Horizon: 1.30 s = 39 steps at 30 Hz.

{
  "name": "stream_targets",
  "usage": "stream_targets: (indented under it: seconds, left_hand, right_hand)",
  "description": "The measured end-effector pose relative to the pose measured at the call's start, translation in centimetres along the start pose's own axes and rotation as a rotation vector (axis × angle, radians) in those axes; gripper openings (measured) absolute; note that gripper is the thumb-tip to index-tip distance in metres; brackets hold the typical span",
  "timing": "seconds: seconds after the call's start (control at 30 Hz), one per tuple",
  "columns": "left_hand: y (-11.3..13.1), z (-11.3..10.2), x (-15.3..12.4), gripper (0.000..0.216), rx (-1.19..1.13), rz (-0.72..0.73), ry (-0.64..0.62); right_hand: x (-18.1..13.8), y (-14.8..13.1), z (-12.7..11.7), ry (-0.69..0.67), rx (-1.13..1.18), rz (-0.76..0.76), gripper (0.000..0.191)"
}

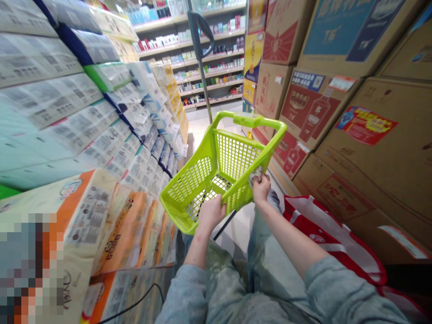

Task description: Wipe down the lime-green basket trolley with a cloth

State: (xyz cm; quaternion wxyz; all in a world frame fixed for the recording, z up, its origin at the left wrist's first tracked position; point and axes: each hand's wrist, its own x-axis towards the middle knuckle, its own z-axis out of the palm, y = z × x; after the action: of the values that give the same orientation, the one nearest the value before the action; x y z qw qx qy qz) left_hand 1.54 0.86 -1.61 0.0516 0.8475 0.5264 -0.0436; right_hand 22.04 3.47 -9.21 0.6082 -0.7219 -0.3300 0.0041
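The green basket (238,185) sits tilted before the person's legs (270,261). The left hand (212,211) is clamped on the basket's near rim, fingertips partly hidden; the left forearm obstructs sight of its lower corner. The right hand (261,186) has its fingers bunched on a whitish cloth (256,173), held against the basket's near side. Stacked cartons (367,162) stand right of the basket; a red bag (313,216) lies between them and the legs. Wrapped packs (67,103) rise left of the basket, narrowing the floor (199,126) beyond it. A gripped pole (204,81) stands behind the basket's far left corner; stocked shelves (216,58) close the view farther beyond.
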Motion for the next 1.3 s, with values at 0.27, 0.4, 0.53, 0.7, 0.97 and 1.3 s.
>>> stream_targets:
  seconds: [0.27, 0.4, 0.53, 0.7, 0.97, 1.3]
  left_hand:
    - [-0.4, -0.1, 0.0, 0.019, 0.001, -0.002, 0.015]
    - [-0.4, -0.3, 0.0, 0.019, -0.007, -0.023, -0.014]
    - [-0.3, -0.4, 0.1, 0.019, -0.017, -0.025, -0.008]
    - [-0.3, -0.1, 0.1, 0.018, -0.014, -0.023, 0.003]
    - [-0.5, 0.1, 0.2, 0.017, 0.01, 0.009, 0.041]
    - [-0.4, 0.0, 0.4, 0.019, 0.021, -0.035, 0.03]
  right_hand:
    - [-7.6, -2.5, 0.4, -0.191, 0.16, -0.123, 0.024]
    - [-3.6, -1.0, 0.6, -0.077, 0.078, -0.129, 0.024]
    - [0.7, 1.1, 0.4, -0.004, -0.03, -0.189, 0.029]
    - [1.1, 3.8, 0.2, -0.094, -0.06, -0.2, 0.029]
    - [0.9, 4.6, 0.6, -0.235, -0.26, 0.067, 0.023]
    - [-1.1, -1.7, -0.8, -0.401, -0.438, -0.04, 0.021]
